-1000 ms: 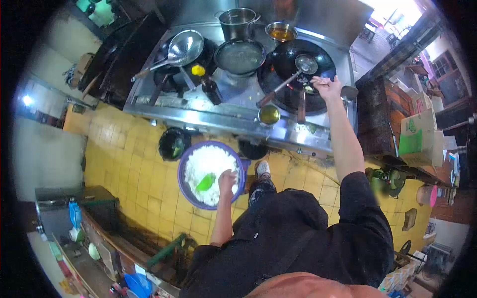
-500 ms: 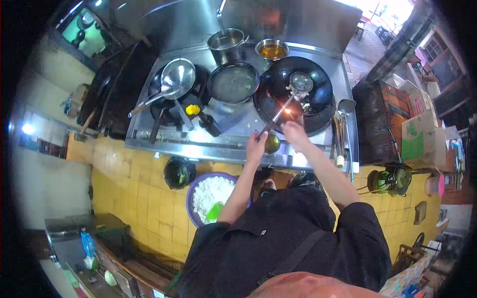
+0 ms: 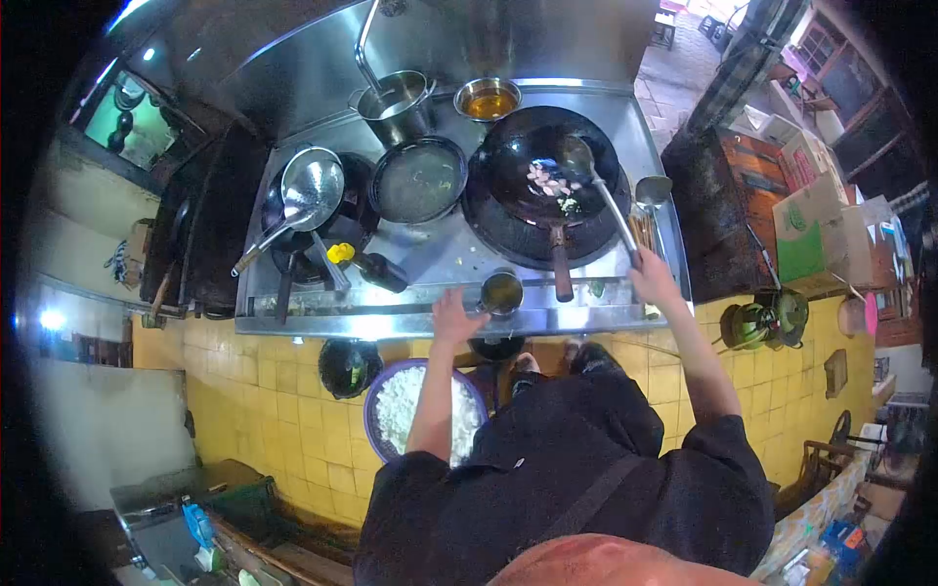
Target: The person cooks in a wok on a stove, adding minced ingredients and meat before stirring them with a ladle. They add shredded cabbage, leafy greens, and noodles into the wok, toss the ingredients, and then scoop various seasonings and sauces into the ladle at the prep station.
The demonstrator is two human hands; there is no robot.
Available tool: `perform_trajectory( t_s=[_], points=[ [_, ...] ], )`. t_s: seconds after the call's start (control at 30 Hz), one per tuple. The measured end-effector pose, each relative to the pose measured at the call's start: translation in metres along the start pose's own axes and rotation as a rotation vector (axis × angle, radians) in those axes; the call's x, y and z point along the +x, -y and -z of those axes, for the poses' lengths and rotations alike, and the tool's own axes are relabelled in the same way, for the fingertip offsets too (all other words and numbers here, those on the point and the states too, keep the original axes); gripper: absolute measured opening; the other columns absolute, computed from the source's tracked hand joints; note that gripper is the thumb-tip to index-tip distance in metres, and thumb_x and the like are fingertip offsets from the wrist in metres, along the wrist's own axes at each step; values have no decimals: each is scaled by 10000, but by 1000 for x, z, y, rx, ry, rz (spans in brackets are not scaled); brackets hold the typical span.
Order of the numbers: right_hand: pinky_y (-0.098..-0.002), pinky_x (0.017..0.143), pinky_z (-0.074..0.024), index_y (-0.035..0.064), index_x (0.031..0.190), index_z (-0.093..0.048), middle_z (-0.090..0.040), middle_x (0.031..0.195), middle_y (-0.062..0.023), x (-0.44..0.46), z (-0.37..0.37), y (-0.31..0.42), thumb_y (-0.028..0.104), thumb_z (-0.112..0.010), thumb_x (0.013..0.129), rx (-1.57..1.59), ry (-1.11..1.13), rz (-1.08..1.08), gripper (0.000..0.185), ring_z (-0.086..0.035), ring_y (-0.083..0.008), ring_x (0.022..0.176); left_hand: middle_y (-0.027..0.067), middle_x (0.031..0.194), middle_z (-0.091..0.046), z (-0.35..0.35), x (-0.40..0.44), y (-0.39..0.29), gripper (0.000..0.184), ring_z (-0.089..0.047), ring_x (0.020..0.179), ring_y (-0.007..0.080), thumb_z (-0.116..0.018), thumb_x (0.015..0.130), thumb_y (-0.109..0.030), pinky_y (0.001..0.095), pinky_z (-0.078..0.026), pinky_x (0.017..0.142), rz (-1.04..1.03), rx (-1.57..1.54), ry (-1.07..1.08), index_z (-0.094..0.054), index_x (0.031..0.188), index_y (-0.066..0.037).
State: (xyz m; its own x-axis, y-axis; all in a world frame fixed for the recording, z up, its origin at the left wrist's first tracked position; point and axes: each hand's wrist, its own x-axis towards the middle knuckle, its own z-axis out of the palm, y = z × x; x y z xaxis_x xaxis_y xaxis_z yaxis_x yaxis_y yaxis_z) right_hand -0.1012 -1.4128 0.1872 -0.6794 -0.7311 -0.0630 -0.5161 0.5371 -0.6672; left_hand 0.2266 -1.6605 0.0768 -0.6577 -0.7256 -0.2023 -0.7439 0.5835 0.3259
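My right hand (image 3: 653, 280) is closed round the handle of a ladle (image 3: 616, 210). Its bowl rests inside the black wok (image 3: 518, 176), beside pinkish-white pieces of food (image 3: 549, 183) and a small pale chopped heap (image 3: 569, 205). The wok's handle (image 3: 561, 269) points toward me. At the stove's front edge my left hand (image 3: 453, 318) has its fingers apart and holds nothing. Its thumb is close to a round metal cup (image 3: 502, 293); whether they touch, I cannot tell.
Left of the wok are a round pan of liquid (image 3: 421, 181), a pot (image 3: 396, 117), a bowl of amber liquid (image 3: 488, 102), a perforated strainer (image 3: 315, 186) and a dark bottle (image 3: 381, 272). A purple tub of white food (image 3: 372, 410) stands on the floor.
The ladle has passed from my left hand to my right, its handle now slanting right. My left hand has moved left and opened. The flame glow at the wok no longer shows.
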Motion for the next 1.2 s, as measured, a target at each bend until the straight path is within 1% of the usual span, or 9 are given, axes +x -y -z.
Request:
perform_trajectory(
  t_s=[0.03, 0.17, 0.23, 0.4, 0.7, 0.8, 0.9, 1.0, 1.2],
  points=[
    [-351, 443, -455, -13, 873, -495, -561, 727, -119, -5, 0, -22, 109, -602, 788, -210, -110, 222, 183, -566, -200, 511, 246, 1437, -320, -5, 6, 8, 1001, -359, 1307, 360, -772, 658, -495, 418, -324, 1060, 7, 1, -10, -296, 1407, -32],
    [-385, 501, -477, -8, 869, -478, -574, 727, -143, -33, 47, 4, 103, -585, 793, -163, 8, 95, 172, -593, -271, 565, 240, 1372, -422, -15, 24, 17, 1103, -424, 1268, 362, -789, 623, -558, 427, -348, 1051, -52, -342, 207, -253, 1427, -27],
    [-447, 600, -487, -11, 874, -463, -583, 710, -190, -32, 67, 21, 123, -595, 791, 211, 392, -398, 206, -594, -381, 642, 216, 1346, -465, -7, 28, 7, 1114, -445, 1256, 351, -815, 618, -517, 408, -355, 1045, -82, -468, 363, -235, 1437, -31],
    [-504, 652, -490, 13, 987, -502, -596, 693, -201, 5, 5, -49, 99, -580, 788, -66, 73, 129, 231, -608, -422, 709, 201, 1309, -498, -13, 38, -10, 988, -513, 1178, 317, -818, 669, -347, 400, -375, 1025, -125, -355, 424, -249, 1413, -31],
    [-507, 736, -494, 132, 1263, -472, -622, 945, -235, 31, 38, -54, 110, -523, 821, -169, 106, 37, 445, -613, -414, 852, 106, 869, -634, 26, 62, -20, 860, -568, 623, 137, -742, 723, -201, 287, -490, 536, 135, -653, 609, -267, 1428, -72],
    [-506, 723, -492, 130, 1250, -485, -619, 903, -251, 23, 42, -50, 99, -506, 823, -274, 33, 7, 428, -608, -422, 825, 93, 907, -633, 78, 75, -56, 808, -581, 648, 154, -737, 692, -139, 295, -478, 518, 141, -572, 542, -334, 1381, -10],
    [-504, 712, -490, 102, 1271, -472, -611, 846, -262, 22, 22, -67, 92, -510, 815, -278, -54, -27, 457, -605, -431, 813, 172, 1013, -646, 97, 109, -82, 742, -638, 756, 291, -691, 731, -184, 399, -503, 656, -228, -398, 62, -365, 1382, -38],
    [-502, 713, -490, 81, 1307, -449, -604, 838, -260, 17, 27, -65, 88, -510, 812, -227, -11, -18, 499, -607, -432, 816, 257, 1164, -571, 125, 134, -141, 679, -587, 934, 450, -592, 768, -156, 487, -470, 830, -141, -247, -102, -352, 1400, -86],
    [-508, 708, -492, 137, 1311, -479, -612, 853, -235, 15, 33, -92, 123, -527, 813, -237, 72, 35, 501, -619, -421, 789, 235, 983, -551, 122, 206, -202, 666, -616, 781, 425, -514, 784, -44, 495, -503, 699, -361, 96, -555, -338, 1416, -157]
  ],
)
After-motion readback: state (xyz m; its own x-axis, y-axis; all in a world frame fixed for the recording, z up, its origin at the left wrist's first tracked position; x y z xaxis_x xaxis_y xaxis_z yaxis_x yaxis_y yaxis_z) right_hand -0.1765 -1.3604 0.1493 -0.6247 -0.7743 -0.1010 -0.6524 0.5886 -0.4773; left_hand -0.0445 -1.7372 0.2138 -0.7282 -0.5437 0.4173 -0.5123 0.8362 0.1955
